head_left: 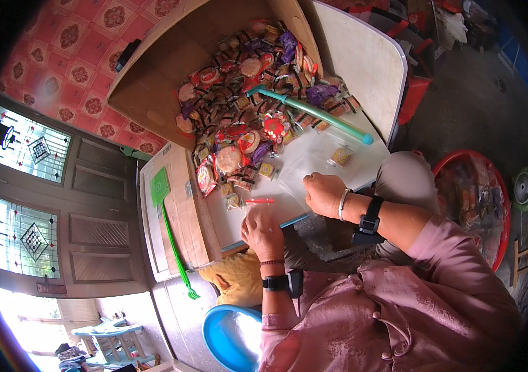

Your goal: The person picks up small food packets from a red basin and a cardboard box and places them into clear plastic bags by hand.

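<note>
My right hand (321, 193) is closed, pinching a crinkled clear plastic bag (296, 178) above the white tabletop (239, 221). My left hand (261, 232) has curled fingers at the table's front, just below a thin red strip (259, 201); what it holds, if anything, is hidden. A small yellow packet (340, 155) lies above my right hand. Behind both hands is a heap of wrapped snacks (229, 159) in red, purple and clear wrappers, spilling from a cardboard box (146, 74). A teal tubular tool (332, 119) rests across the heap.
A green flyswatter (166, 217) lies on a wooden board (193, 223) at left. A blue basin (214, 335) and yellow cushion (233, 279) are below. At right are a red tub (502, 223) with packets, a fan (524, 189) and a small wooden stool (524, 260).
</note>
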`<state>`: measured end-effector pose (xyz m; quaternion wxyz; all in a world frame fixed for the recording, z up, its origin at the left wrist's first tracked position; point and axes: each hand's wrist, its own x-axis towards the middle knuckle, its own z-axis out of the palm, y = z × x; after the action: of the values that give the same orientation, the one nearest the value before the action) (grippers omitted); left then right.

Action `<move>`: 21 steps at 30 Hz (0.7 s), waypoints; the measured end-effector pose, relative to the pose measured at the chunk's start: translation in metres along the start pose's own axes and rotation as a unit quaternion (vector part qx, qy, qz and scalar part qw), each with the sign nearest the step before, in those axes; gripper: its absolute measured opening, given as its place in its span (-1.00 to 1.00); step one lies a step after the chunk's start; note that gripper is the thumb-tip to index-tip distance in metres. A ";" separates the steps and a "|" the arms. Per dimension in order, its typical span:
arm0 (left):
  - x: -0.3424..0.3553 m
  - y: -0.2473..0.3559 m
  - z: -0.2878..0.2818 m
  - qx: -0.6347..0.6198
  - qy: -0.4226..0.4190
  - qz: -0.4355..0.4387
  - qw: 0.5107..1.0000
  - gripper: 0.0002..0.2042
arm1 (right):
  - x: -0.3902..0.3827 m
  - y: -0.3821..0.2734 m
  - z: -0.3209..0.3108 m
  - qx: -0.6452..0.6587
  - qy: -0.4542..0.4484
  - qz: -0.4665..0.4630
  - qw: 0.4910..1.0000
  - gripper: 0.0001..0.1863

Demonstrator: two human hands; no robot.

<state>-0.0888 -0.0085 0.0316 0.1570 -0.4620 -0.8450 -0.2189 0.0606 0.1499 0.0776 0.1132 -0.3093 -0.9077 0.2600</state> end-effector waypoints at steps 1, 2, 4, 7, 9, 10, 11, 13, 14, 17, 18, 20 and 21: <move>-0.006 -0.003 -0.001 0.007 0.012 0.001 1.000 -0.71 | 0.000 -0.001 0.000 -0.003 -0.001 0.001 1.000 -0.80; -0.010 -0.008 -0.002 0.012 0.015 -0.008 1.000 -0.72 | 0.000 -0.001 0.000 -0.007 -0.002 0.004 1.000 -0.80; -0.013 -0.021 -0.004 0.030 0.040 0.001 0.999 -0.73 | -0.001 -0.002 0.000 -0.002 -0.005 0.006 1.000 -0.81; -0.008 -0.043 -0.006 0.050 0.054 -0.053 0.996 -0.82 | -0.001 -0.002 0.000 -0.003 -0.008 0.003 1.000 -0.81; 0.000 -0.054 -0.007 0.077 0.052 -0.101 0.991 -0.81 | -0.001 -0.002 0.001 -0.004 -0.007 -0.002 1.000 -0.81; 0.004 -0.058 -0.009 0.091 0.043 -0.131 0.986 -0.79 | -0.001 -0.001 0.002 -0.005 -0.006 -0.004 1.000 -0.81; 0.007 -0.060 -0.010 0.107 0.025 -0.163 0.981 -0.78 | -0.001 0.000 0.003 -0.005 -0.004 -0.005 1.000 -0.81; 0.018 -0.060 -0.011 0.107 0.042 -0.179 0.977 -0.74 | -0.001 0.001 0.006 -0.007 0.018 -0.013 1.000 -0.84; 0.024 -0.059 -0.010 0.104 0.035 -0.194 0.975 -0.71 | -0.001 0.002 0.007 -0.011 0.025 -0.014 1.000 -0.85; 0.044 -0.061 -0.005 0.073 0.020 -0.204 0.976 -0.64 | 0.000 0.004 0.010 -0.002 0.028 -0.023 0.999 -0.85; 0.050 -0.064 -0.002 0.054 0.044 -0.180 0.981 -0.62 | 0.000 0.004 0.010 0.001 0.028 -0.026 0.999 -0.85; 0.062 -0.072 0.007 0.075 -0.012 -0.244 0.967 -0.55 | 0.000 0.003 0.008 -0.004 0.019 -0.019 1.000 -0.85; 0.067 -0.076 0.011 0.081 -0.039 -0.269 0.959 -0.54 | -0.001 0.002 0.006 0.010 0.023 -0.028 0.999 -0.84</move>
<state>-0.1896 0.0088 0.0361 0.0964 -0.2119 -0.9583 -0.1658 0.0596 0.1482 0.0715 0.1442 -0.2888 -0.9106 0.2582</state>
